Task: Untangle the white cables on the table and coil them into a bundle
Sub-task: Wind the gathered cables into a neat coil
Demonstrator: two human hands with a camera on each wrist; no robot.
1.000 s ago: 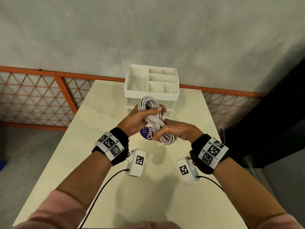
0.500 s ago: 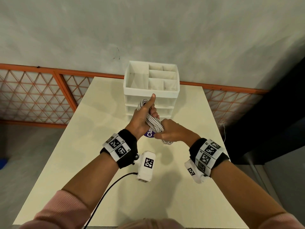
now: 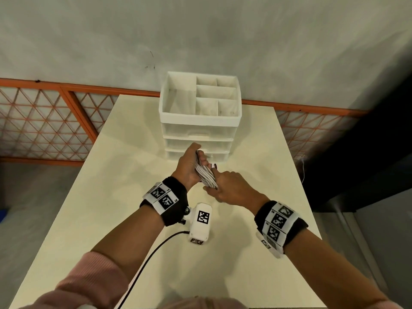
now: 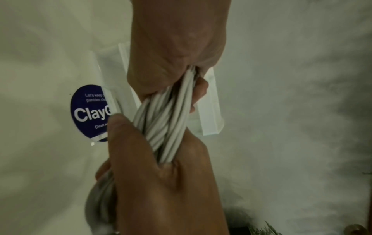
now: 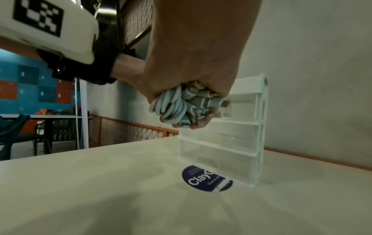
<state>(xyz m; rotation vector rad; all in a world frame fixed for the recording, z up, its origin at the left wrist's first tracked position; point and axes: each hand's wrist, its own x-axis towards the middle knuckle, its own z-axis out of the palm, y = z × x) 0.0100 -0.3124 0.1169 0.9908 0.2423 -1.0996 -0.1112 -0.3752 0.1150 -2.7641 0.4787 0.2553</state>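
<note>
So we've got the bundle of white round cables [image 3: 206, 175] held up in the air between both hands, above the cream-coloured worktop [image 3: 124, 175] and just in front of the white plastic drawer organiser [image 3: 198, 132]. Our left hand [image 3: 189, 166] has its fingers curled tight round the far end of the hank, and our right hand [image 3: 231, 188] is fisted round the near end. In the left wrist view the strands between the two fists run in a spiral, so it looks like we're twisting the coil to firm it up.

In the right wrist view the looped ends and a plug [image 5: 219, 103] bunch out of the left fist, so that end isn't neat yet.

Tips for this bit, as we see it:
- keep both grips firm so no loop slips out
- turn the hands opposite ways, gently, since hard twisting could kink the cables
- tuck that plug end into the hank before letting go, or it may spring loose

A round dark-blue sticker [image 5: 205, 179] sits on the worktop by the organiser's base, directly under our hands.
</note>
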